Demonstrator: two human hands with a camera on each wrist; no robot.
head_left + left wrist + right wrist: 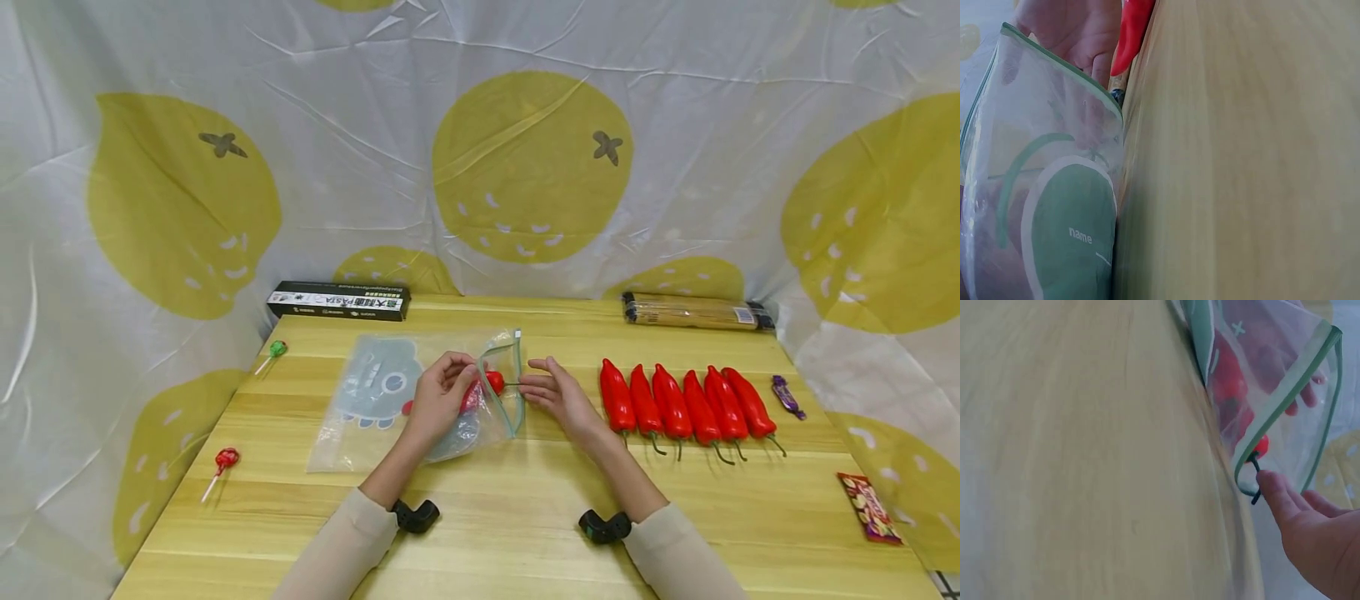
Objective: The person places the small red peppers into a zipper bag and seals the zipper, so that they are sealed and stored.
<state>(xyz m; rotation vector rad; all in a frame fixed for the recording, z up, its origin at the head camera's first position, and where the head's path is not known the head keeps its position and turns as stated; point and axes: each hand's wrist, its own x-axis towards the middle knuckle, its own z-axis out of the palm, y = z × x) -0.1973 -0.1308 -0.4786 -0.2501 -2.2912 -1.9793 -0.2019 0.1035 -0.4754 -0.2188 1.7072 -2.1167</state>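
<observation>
A clear zip bag (347,442) with a blue-grey cartoon print lies on the table, its green-edged mouth gaping to the right. My left hand (438,400) pinches the bag's upper wall near that mouth. Inside the opening sits a red pepper (494,382), its green stem (1256,464) poking out past the rim. More red shows through the plastic deeper in the bag, partly hidden by the left hand and the print. Fingers extended, my right hand (562,400) is at the stem, the index fingertip right beside it in the right wrist view.
Several red peppers (671,404) lie in a row at right. Beyond them are a purple-wrapped candy (787,397) and a red snack packet (870,508). A black pasta box (337,301) and a noodle pack (693,312) stand at the back. Two lollipops (227,457) lie left.
</observation>
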